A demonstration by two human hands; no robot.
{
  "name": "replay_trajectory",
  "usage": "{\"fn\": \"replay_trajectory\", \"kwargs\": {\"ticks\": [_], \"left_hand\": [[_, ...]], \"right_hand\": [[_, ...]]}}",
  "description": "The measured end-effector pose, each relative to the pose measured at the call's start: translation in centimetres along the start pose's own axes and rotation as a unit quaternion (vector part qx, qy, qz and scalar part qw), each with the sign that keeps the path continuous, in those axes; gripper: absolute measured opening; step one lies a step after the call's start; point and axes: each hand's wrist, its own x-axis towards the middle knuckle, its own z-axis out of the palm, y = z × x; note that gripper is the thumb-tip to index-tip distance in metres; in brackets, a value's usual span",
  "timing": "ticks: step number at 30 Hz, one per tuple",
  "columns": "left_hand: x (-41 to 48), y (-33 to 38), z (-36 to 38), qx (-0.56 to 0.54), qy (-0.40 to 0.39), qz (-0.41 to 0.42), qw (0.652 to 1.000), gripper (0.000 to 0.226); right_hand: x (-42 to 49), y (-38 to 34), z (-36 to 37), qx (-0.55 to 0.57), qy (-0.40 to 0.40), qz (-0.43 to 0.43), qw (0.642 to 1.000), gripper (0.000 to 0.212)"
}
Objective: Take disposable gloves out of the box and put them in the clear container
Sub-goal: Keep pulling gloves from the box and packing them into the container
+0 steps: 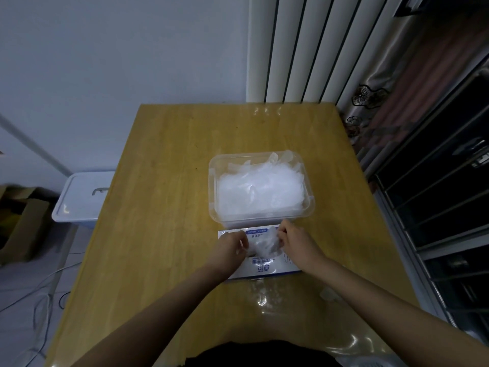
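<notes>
Right now, your wooden table [158, 207] fills the middle of the view. Off its left edge, down on the floor, sits a white plastic bin [82, 197] with its lid on. A brown cardboard box [21, 221] stands further left.

On the right half of the table is the clear container [212, 186]. It has no lid on, and a big heap of thin see-through gloves [259, 189] lies inside it, up near the rim.

Just in front of the container, on your side, lies the white and blue glove box [267, 267]. It lies flat, and its far edge is touching or almost touching the container.

Your 2 hands are over the box. Your left hand [230, 247] is on the left and your right hand [293, 242] is on the right. Both have their fingers curled in. Each one pinches a side of 1 crumpled bunch of gloves [264, 245], which hangs between them just above the box.
</notes>
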Motion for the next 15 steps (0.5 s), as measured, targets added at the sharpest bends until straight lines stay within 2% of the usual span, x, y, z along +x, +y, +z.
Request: {"fn": "replay_trajectory", "kwargs": {"ticks": [2,4,8,11,13,15], "left_hand": [[0.1,0.2,0.1,0.021,-0.01,0.006,1.0,0.01],[0.1,0.4,0.2,0.034,-0.009,0.021,0.999,0.012],[-0.6,0.7,0.4,0.009,0.034,0.039,0.999,0.019],[-1.0,1.3,0.4,0.034,0.061,0.09,0.994,0.02],[-0.9,1.6,0.5,0.05,0.053,0.103,0.992,0.027],[-0.8,1.9,0.7,0.051,0.052,0.101,0.992,0.029]], "right_hand": [[-0.2,0.2,0.2,-0.004,0.003,0.006,1.0,0.031],[-0.3,0.1,0.4,0.016,0.004,0.004,1.0,0.024],[-0.7,-0.2,0.4,0.061,-0.025,-0.029,0.997,0.011],[-0.6,-0.1,0.7,0.047,-0.034,-0.05,0.997,0.015],[-0.5,-0.4,0.7,0.032,-0.022,-0.054,0.998,0.0],[-0.2,-0.8,0.7,0.021,-0.022,-0.059,0.998,0.018]]}}
